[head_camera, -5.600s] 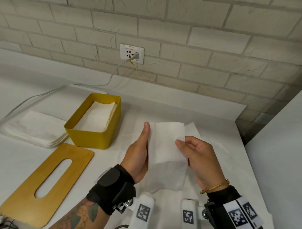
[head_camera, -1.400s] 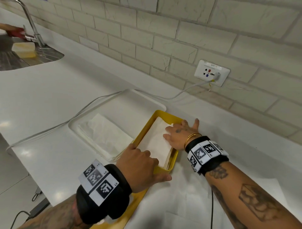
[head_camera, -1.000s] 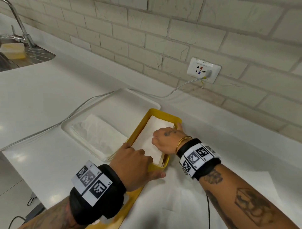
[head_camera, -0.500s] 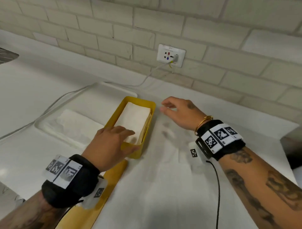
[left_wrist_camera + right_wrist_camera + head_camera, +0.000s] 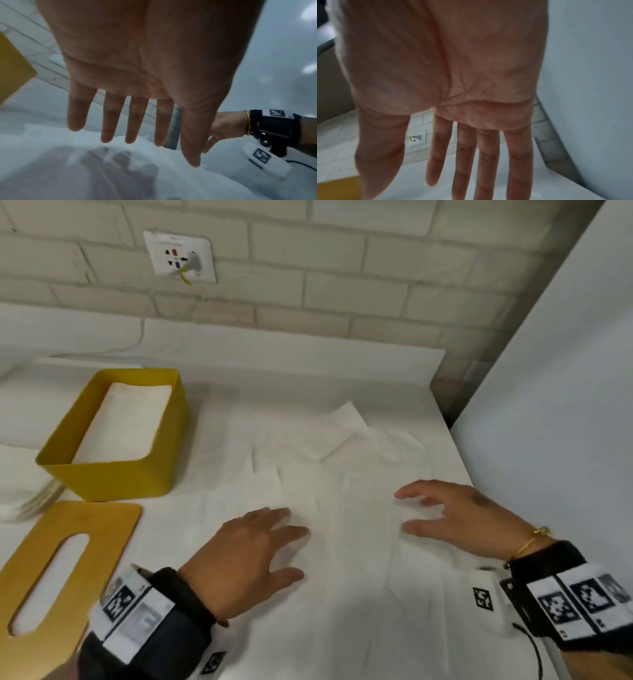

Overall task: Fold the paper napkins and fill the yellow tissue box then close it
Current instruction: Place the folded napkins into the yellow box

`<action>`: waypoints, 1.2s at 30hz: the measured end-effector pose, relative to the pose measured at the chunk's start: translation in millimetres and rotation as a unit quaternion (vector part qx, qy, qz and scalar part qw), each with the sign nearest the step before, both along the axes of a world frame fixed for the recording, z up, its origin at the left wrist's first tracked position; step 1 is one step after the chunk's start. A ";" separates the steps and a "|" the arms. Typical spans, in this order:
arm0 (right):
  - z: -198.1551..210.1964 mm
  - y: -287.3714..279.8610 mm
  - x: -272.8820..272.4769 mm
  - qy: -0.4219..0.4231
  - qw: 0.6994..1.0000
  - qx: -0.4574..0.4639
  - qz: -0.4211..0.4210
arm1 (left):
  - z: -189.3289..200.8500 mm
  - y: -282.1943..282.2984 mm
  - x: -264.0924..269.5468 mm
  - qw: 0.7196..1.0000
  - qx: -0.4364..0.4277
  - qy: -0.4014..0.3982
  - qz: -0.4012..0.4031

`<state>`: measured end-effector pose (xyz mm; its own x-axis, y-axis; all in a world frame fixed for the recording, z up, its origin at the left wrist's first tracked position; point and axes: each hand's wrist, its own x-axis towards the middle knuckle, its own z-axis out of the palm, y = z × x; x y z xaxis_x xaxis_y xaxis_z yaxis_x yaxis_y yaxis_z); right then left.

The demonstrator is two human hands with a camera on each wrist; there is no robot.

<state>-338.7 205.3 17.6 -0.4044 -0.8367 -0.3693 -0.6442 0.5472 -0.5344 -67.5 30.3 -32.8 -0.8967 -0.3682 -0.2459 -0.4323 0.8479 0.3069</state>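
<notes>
hovering over the unfolded paper napkins point(image 5: 342, 474) spread across the table point(image 5: 308, 364) at centre frame, the left hand point(image 5: 246, 556) and right hand point(image 5: 455, 518) both have fingers spread wide and straight, holding nothing. the yellow tissue box point(image 5: 113, 474) sits at upper left, open, with a stack of folded napkins point(image 5: 126, 422) reaching near its rim. its flat slotted lid point(image 5: 61, 563) lies on the table at lower left, so closing is not yet done, and more folding seems left. the napkins look thin, soft and creased; the box is smooth, rigid, with rounded corners.
</notes>
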 end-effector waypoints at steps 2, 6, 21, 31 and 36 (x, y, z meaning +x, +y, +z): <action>-17.9 15.0 8.9 -0.007 0.999 0.027 0.031 | -3.1 3.6 -6.2 0.999 -0.010 -0.041 -0.004; -39.6 5.7 21.4 0.032 0.994 0.078 0.068 | -3.8 -2.9 -10.9 0.997 -0.006 -0.073 -0.003; -10.4 -17.6 -49.1 0.039 0.993 -0.064 -0.091 | -6.9 -43.9 -25.7 0.994 0.028 -0.052 0.087; -36.6 29.1 -56.4 0.064 0.968 0.113 -0.213 | -8.3 -43.8 -33.6 0.994 0.012 -0.051 0.091; -45.4 21.8 -59.2 0.055 0.976 0.102 -0.185 | -4.0 -40.2 -35.9 0.994 0.007 -0.051 0.092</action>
